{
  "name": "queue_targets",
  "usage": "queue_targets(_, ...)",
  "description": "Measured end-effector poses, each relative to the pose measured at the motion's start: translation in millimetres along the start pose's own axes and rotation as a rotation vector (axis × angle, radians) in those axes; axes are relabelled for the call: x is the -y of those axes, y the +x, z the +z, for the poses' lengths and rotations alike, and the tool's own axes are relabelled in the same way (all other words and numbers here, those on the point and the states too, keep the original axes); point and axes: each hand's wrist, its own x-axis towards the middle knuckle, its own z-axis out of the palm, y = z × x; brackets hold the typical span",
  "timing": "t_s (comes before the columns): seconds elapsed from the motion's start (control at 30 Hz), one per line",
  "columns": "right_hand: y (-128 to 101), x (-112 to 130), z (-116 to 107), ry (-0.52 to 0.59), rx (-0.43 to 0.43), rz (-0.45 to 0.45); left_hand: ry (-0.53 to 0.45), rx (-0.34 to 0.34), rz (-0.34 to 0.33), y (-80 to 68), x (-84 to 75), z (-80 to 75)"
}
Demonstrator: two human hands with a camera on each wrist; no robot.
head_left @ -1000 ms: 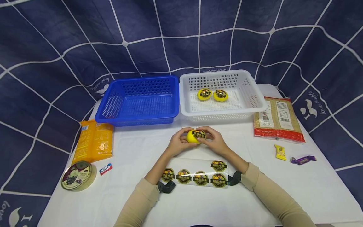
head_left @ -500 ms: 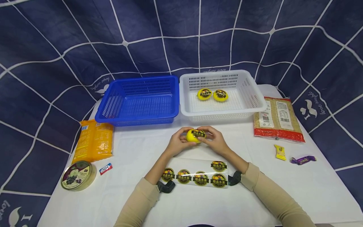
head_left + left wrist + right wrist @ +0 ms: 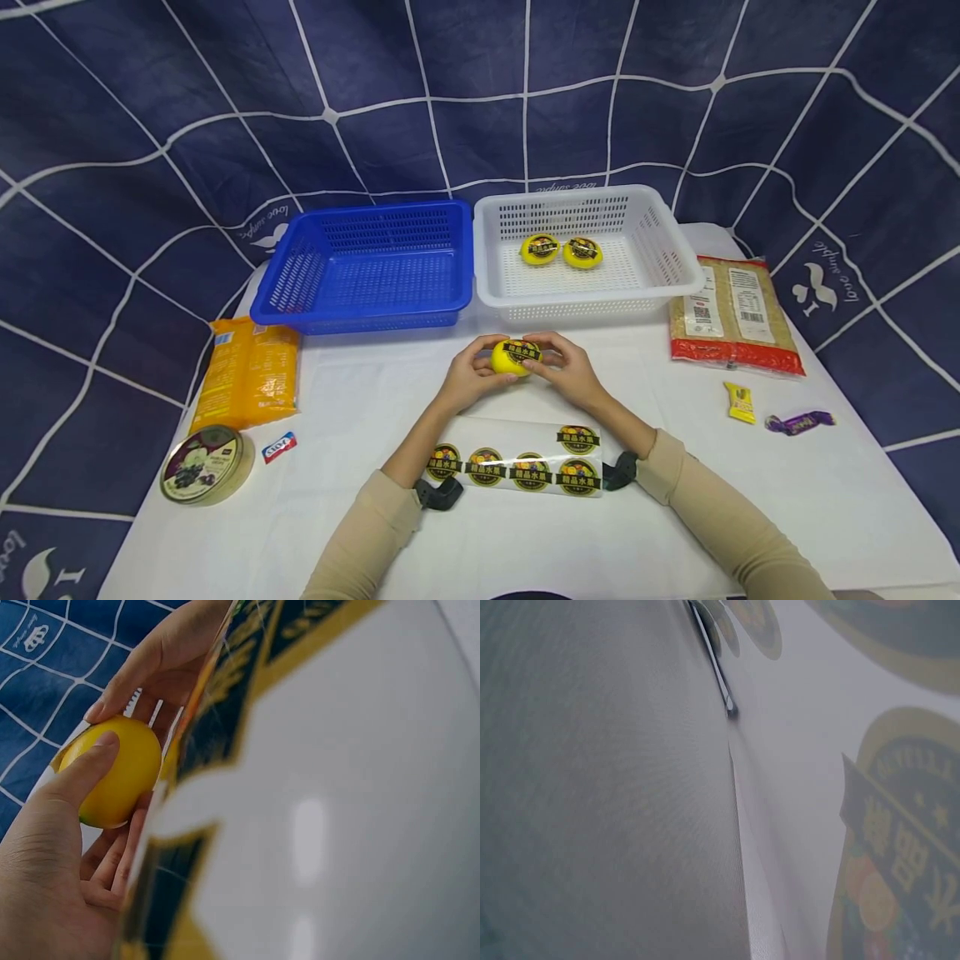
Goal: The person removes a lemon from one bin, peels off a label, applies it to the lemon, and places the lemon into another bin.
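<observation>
Both hands hold one yellow round fruit with a dark label on top, just above the white table. My left hand grips its left side, thumb on the fruit. My right hand holds its right side, fingers curled over the label. Below my wrists lies a sheet of round stickers, which fills much of the left wrist view and the right wrist view. Two labelled yellow fruits lie in the white basket.
A blue basket stands left of the white one. An orange packet, a round tin and a small sweet lie at the left. A grain packet and two wrapped sweets lie at the right.
The fruit has shifted very slightly to the left between my hands. Nothing else has moved.
</observation>
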Motion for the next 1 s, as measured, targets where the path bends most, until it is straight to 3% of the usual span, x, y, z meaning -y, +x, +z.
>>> queue_targets(0.33,0.4,0.3,0.1,0.001,-0.019,-0.051,0.0,-0.005,-0.001,-0.1,0.0,0.2)
queue_targets(1.0,0.3,0.8,0.7,-0.01,0.012,0.024,0.043,-0.015,-0.014,-0.4,-0.3,0.0)
